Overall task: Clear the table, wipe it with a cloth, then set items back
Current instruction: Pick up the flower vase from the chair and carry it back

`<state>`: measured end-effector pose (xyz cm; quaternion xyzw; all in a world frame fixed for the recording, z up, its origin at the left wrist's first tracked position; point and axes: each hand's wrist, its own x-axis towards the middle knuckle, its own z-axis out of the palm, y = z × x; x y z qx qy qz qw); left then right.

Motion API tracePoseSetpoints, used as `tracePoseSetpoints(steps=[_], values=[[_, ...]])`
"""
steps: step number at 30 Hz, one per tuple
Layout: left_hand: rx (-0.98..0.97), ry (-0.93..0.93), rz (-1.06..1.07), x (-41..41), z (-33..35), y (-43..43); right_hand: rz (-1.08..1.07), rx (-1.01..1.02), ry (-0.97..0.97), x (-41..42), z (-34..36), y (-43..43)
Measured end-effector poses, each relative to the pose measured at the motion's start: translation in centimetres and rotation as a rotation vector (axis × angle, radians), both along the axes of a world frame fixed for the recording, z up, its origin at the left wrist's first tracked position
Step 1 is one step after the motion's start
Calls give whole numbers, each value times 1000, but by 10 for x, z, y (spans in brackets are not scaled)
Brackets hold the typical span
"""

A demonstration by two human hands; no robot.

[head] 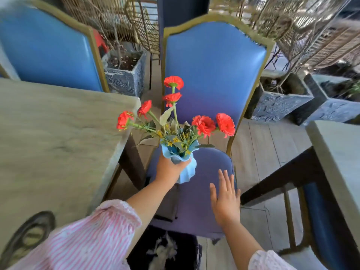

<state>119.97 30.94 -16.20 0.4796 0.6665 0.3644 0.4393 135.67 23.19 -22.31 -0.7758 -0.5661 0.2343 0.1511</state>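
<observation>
Pink striped sleeve [93, 236] first, low on the left, and out of it my left arm reaches forward over the chair [214, 75]. At its end my left hand [169, 168] is wrapped round the neck of the blue pleated vase [188, 171], fingers curled under the flared rim. The vase is upright, or close to it, with the red flowers [204, 123] fanning out above it. It is off the table [58, 133] and over the front of the chair's padded seat. I cannot tell whether its foot already touches the cushion.

Over on the other side, my right hand [226, 201] is flat and open, fingers spread, holding nothing. It is above the seat, just beside the vase, and whether the palm rests on the cushion I cannot say.

By my reckoning this is the clearing step: the vase is going onto the chair so the tabletop can be wiped. A dark flat thing [167, 206] already lies on the seat beneath my left forearm. A dark round thing [27, 232], too blurred to name, sits on the table's near corner, so I judge the clearing unfinished.

Next, I think, comes setting the vase down squarely. The cushion is soft and the flowers make the vase top-heavy, so it wants a level spot away from the seat's edge. Then I should loosen my fingers slowly, with the free hand ready to steady it.
</observation>
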Motion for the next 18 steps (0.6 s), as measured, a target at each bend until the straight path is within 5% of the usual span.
tracePoseSetpoints(steps=[9, 18], values=[[167, -9, -52, -56, 139, -145, 108, 153, 30, -44, 119, -110], [58, 71, 131, -131, 208, -315, 335, 161, 8, -103, 163, -248]])
